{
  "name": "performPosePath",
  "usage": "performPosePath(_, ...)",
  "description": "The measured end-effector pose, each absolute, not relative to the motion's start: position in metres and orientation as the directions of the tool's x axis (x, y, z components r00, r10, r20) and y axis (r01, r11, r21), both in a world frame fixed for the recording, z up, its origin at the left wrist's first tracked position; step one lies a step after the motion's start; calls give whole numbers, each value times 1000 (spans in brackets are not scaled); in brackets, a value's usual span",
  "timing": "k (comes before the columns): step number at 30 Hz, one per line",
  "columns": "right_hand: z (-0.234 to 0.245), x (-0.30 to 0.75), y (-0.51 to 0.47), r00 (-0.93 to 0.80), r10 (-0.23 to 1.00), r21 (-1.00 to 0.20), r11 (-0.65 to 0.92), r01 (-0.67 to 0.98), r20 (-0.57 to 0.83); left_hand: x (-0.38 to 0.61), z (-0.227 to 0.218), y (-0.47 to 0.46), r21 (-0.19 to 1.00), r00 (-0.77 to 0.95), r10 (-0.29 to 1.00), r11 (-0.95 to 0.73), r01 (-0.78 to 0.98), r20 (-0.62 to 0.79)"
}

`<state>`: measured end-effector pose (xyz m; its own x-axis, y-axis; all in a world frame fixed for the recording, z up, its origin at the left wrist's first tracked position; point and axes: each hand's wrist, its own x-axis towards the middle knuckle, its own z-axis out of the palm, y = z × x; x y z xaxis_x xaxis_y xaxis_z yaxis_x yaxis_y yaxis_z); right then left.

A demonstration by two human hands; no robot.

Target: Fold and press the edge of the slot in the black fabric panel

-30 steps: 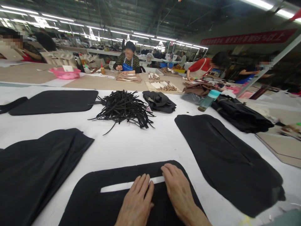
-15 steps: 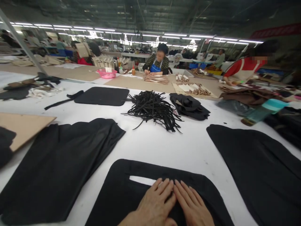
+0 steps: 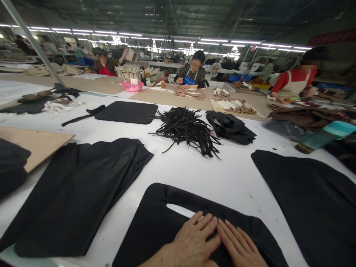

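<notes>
My left hand (image 3: 196,236) lies flat on a black panel (image 3: 147,230) of leather-like sheet, its fingers stretched over the right part of a long slot cut in it. White tabletop shows through the slot (image 3: 179,210). Close against it, my right hand (image 3: 239,241) also presses flat on the panel, fingers extended and slanting toward the left fingertips. Neither hand grips anything. The panel has rounded far corners, and slight ripples run through it right of the hands. Its near part is cut off by the picture's bottom edge.
Large black sheets lie at left (image 3: 63,196) and right (image 3: 314,193). Beyond are a heap of black strips (image 3: 186,128), a black rectangular piece (image 3: 126,112), folded black material (image 3: 230,126) and a teal-lidded bottle (image 3: 328,137). Co-workers sit across the table.
The panel and both hands have shifted slightly right over the table, and the slot's edge looks more bowed. The whole view has also shifted a little. Co-workers across the table have moved their hands.
</notes>
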<state>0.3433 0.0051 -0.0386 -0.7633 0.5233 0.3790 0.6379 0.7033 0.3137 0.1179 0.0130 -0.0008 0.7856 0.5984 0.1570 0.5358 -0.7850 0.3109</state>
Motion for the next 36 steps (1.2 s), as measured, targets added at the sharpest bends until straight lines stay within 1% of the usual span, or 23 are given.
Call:
performPosePath(5,-41,353,2,-741,554,308,680,666,380,124,-1,12,323,786,594,-788,524,171)
performPosePath(9,-37,354,0,-728,592,289,671,683,347,102,-2,9,357,757,645,-734,577,104)
performPosePath(11,-35,354,0,-716,609,279,662,696,342,84,-2,7,331,721,690,-696,638,60)
performPosePath(14,-35,353,1,-705,617,262,658,706,349,56,-1,5,219,661,750,-648,729,20)
performPosePath(16,-34,352,1,-702,619,249,661,708,352,40,-3,2,124,624,781,-623,772,38)
performPosePath(18,-33,351,-1,-690,637,243,649,721,345,28,-7,-1,30,602,792,-607,794,105)
performPosePath(20,-30,349,-5,-650,682,249,601,760,336,18,-15,-2,-54,603,773,-606,794,197)
performPosePath(24,-22,335,-10,-534,772,249,474,845,345,7,-30,-2,-172,622,715,-602,780,319)
performPosePath(27,-15,309,-10,-521,794,150,500,853,312,5,-33,-3,-203,624,690,-595,777,366)
performPosePath(30,-9,280,-7,-608,769,-18,623,782,195,3,-33,-5,-228,635,669,-598,769,386)
performPosePath(32,-8,269,-4,-661,740,-130,672,729,120,-2,-37,-5,-264,661,641,-610,747,390)
performPosePath(34,-9,269,-2,-671,738,-204,670,714,75,-11,-43,-4,-284,686,614,-629,724,391)
performPosePath(36,-9,279,-1,-655,754,-232,646,727,46,-21,-51,-3,-284,697,604,-641,713,385)
